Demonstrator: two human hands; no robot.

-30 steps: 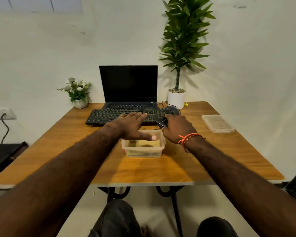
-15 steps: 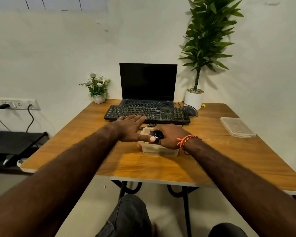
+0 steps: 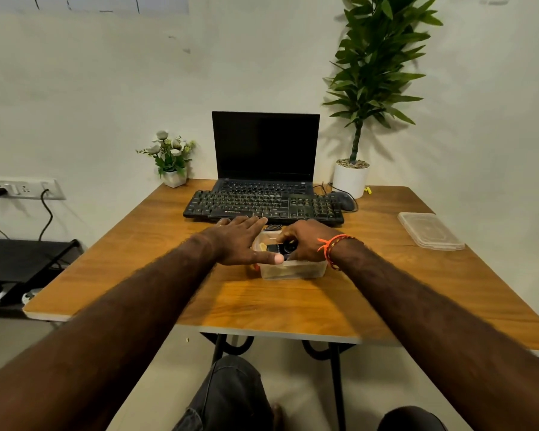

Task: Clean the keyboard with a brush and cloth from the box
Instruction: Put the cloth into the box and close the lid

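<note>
Black object (image 3: 280,248) gripped by curled right hand (image 3: 305,241) inside box (image 3: 293,270); left hand (image 3: 240,241) flat, fingers straight, laid on box edge beside grip.

Laptop (image 3: 265,150), two plants (image 3: 374,66), perhaps mouse (image 3: 344,200)

Our right hand (image 3: 304,241) covers most of the box (image 3: 293,270); the dark object (image 3: 279,248) it grips is half hidden. The tabletop (image 3: 262,306) is cut off at right.
</note>
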